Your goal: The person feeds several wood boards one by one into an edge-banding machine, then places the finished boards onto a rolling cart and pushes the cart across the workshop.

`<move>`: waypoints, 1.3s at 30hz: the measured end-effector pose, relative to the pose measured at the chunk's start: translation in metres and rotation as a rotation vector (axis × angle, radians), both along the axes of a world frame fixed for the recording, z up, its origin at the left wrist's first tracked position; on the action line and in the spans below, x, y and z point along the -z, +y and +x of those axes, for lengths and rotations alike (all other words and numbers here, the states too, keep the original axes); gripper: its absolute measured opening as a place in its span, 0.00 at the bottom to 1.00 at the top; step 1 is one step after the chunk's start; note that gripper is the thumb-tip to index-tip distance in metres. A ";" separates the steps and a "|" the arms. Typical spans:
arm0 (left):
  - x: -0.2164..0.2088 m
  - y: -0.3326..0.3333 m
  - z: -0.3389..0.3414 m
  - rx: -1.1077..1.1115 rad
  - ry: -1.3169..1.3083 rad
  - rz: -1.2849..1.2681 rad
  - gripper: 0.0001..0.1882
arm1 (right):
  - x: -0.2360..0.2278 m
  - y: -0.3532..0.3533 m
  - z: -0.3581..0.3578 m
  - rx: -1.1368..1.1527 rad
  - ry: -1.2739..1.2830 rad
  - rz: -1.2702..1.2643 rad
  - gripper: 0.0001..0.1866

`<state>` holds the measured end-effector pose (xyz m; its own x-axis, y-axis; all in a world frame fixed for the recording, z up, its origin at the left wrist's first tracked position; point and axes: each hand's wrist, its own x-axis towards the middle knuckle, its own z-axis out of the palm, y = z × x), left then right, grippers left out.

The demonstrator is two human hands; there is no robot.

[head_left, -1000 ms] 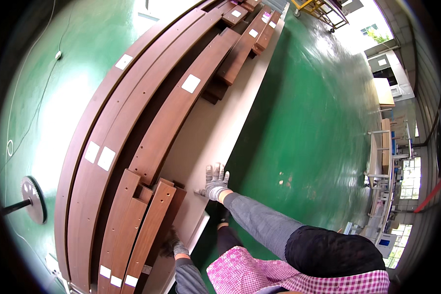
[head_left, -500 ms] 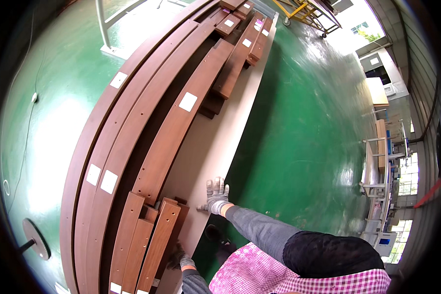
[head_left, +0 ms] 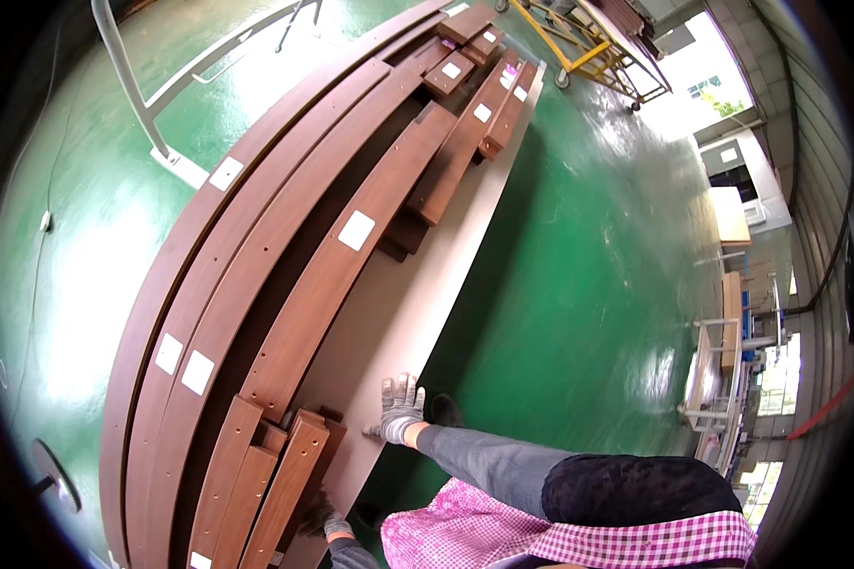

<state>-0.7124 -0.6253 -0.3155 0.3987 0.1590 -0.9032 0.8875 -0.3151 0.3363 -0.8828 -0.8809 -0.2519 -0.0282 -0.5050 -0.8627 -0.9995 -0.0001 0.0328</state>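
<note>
My right hand, in a grey-white work glove, lies open with spread fingers on the edge of a long pale board-like surface. Lower down and nearer, my left hand, gloved too, reaches to the same surface beside the short brown boards. Its fingers look stretched out, in shadow and partly hard to see. Neither hand holds anything visible. Long brown boards with drilled holes and white labels lie lengthwise on the surface, left of my hands.
Smaller brown pieces are stacked at the far end. A yellow wheeled cart stands beyond. Left are a white metal frame and a dark round disc; right, a white-framed table. Green floor runs alongside.
The view has shifted, so boards and hands appear lower and slightly further left. Both hands keep their places on the pale surface.
</note>
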 end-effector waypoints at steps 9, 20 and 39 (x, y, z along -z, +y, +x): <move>-0.006 -0.020 -0.005 0.036 -0.054 0.027 0.21 | 0.022 -0.129 -0.035 -0.010 -0.018 -0.089 0.63; -0.036 -0.083 -0.050 0.216 -0.099 0.221 0.19 | 0.029 -0.142 -0.015 0.040 0.047 0.019 0.69; 0.004 -0.257 -0.122 0.357 0.053 0.248 0.29 | 0.038 -0.161 -0.008 -0.018 0.082 0.149 0.72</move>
